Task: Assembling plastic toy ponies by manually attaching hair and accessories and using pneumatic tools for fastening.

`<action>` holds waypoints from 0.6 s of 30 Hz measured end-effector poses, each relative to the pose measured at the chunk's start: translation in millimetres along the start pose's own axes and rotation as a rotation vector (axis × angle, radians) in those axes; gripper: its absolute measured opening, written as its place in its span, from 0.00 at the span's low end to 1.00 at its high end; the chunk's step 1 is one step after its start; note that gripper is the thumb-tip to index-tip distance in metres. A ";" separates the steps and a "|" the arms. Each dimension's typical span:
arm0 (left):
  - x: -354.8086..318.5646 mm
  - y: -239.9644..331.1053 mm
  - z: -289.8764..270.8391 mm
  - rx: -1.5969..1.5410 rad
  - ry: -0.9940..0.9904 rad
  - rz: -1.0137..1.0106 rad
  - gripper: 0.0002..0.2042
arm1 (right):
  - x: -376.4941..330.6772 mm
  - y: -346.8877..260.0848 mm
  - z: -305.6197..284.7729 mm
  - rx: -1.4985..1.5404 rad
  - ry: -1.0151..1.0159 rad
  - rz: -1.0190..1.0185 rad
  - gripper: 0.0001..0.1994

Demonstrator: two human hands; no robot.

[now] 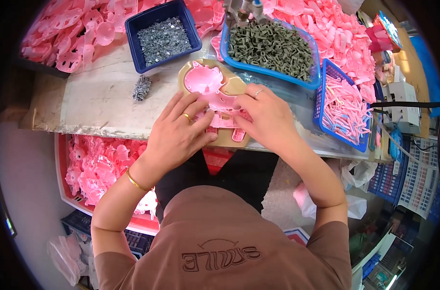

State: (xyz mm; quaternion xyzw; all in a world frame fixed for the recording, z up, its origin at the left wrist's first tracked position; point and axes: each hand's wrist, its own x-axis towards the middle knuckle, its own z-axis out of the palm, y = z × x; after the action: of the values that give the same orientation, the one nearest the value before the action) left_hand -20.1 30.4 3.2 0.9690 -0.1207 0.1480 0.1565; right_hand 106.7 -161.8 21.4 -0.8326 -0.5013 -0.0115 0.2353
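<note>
A pink plastic shell, shaped like an animal figure [204, 79], lies in a tan holder [238, 87] at the table's near edge. Over its left side my left hand [178, 126] rests with fingers stretched and apart, fingertips touching the pink plastic. On the shell's right side, my right hand [268, 116] has thumb and fingers pinched together low over the part. Whatever sits between those fingertips is hidden. The shell's round hollow end faces up at the far side, and one leg-like piece [238, 135] shows near the front edge.
A navy bin [129, 29] holds small metal pieces; a clump of screws [142, 88] lies nearby. Dark green clips fill a blue tray [297, 81]. Pink sticks fill a blue basket [318, 104]. Pink shells [91, 34] pile up behind; more fill a red crate [60, 179] below. Metal tooling [244, 10] overhangs.
</note>
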 end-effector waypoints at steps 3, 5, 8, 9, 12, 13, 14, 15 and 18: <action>0.2 8.3 7.1 0.045 0.012 -0.044 0.18 | -7.1 3.1 -4.5 -0.008 -0.083 0.119 0.08; 0.5 7.1 8.2 0.043 0.011 -0.040 0.18 | -9.5 5.0 -0.2 0.018 -0.041 0.091 0.08; -0.3 6.8 8.3 0.039 0.014 -0.039 0.19 | -11.2 5.6 4.7 0.008 -0.036 0.074 0.08; -0.8 7.2 8.3 0.036 0.021 -0.042 0.19 | -11.1 5.5 5.4 0.009 -0.034 0.079 0.08; -0.5 8.5 10.6 0.018 0.036 -0.054 0.19 | -10.6 6.9 6.0 0.018 0.079 0.037 0.07; -0.5 8.9 10.8 0.016 0.035 -0.053 0.19 | -10.0 8.5 5.8 0.029 0.080 0.043 0.07; -0.2 9.2 11.2 -0.006 0.034 -0.063 0.20 | -9.7 9.8 5.6 0.039 0.081 0.048 0.07; 0.4 9.3 11.5 -0.029 0.035 -0.073 0.21 | -9.6 10.3 5.0 0.038 0.081 0.049 0.07; 1.0 8.2 11.2 -0.040 0.047 -0.067 0.21 | -8.8 10.3 4.1 0.030 0.044 0.071 0.07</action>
State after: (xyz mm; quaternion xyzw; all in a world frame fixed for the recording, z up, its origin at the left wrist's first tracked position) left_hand -18.7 18.9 -4.4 0.9654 -0.0876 0.1632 0.1836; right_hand 110.0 -171.4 11.5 -0.8458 -0.4662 -0.0140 0.2590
